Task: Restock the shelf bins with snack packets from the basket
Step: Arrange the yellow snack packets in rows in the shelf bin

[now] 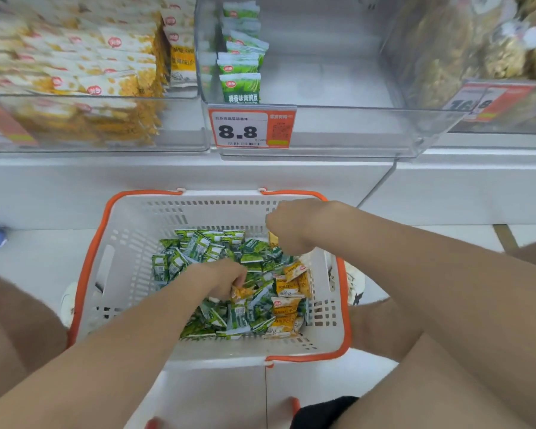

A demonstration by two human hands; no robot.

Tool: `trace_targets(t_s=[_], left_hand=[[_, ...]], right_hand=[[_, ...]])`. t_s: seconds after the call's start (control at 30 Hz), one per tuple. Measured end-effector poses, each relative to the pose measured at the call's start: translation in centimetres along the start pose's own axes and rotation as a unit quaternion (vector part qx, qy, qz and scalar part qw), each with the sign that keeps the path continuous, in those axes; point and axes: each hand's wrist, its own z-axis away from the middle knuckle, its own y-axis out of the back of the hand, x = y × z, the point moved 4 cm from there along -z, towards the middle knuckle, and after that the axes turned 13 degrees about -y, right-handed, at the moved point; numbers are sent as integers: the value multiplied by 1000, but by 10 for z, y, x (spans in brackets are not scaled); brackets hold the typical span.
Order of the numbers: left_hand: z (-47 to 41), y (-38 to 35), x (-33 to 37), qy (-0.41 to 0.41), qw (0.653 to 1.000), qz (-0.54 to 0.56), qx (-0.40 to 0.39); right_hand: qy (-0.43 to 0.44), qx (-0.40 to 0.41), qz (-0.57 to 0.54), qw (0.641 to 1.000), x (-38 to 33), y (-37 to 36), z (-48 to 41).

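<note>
1. Our basket (130, 230) sits on the floor just below the shelf bins, so its mixed packets lie close to both hands
2. Our left hand (220, 278) curls round a yellow packet (242, 293) among the green packets (198, 249), probably sorting by flavour
3. Our right hand (288, 227) hangs curled over the far corner; we cannot tell whether it pinches anything
4. The middle bin (322, 131) holds a single shelf row (240, 57), so it likely needs filling most

Bare forearms (121, 345), bare knees (19, 320), black garment (322, 410) at lap, white star-marked shoes (355, 286)
</note>
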Motion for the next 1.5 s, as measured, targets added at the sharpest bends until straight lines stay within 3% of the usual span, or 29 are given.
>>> trace_targets(t_s=[0.1,0.3,0.4,0.6,0.63,0.7,0.77,0.8,0.93,1.0,1.17,1.37,1.5], left_hand=[[32,13,-1,1,1000,16,-6],[96,87,26,-4,977,171,129],[122,115,42,-25,932,325,158],[177,172,83,-94,831,499,226],[186,178,90,-93,831,502,219],[199,187,96,-71,871,440,206],[209,195,94,-53,910,344,226],[213,199,94,-64,911,322,248],[229,209,104,-156,904,298,264],[232,212,106,-170,910,259,275],[240,218,101,-180,892,286,301],[273,242,103,-191,858,272,392],[292,265,85,-121,835,169,510]], right_hand=[[-7,26,14,1000,-2,6,9],[-9,43,-21,999,-2,23,25],[27,93,-105,990,-2,38,33],[101,245,-232,936,-14,63,46],[103,284,-247,921,-14,69,51],[99,344,-296,885,-11,83,64],[79,356,-334,869,-7,93,72],[62,348,-350,867,-4,94,72],[24,306,-463,831,3,102,76],[25,274,-522,807,5,104,77],[36,231,-614,754,7,107,83],[28,341,-610,715,13,129,96],[-32,497,-470,729,14,156,101]])
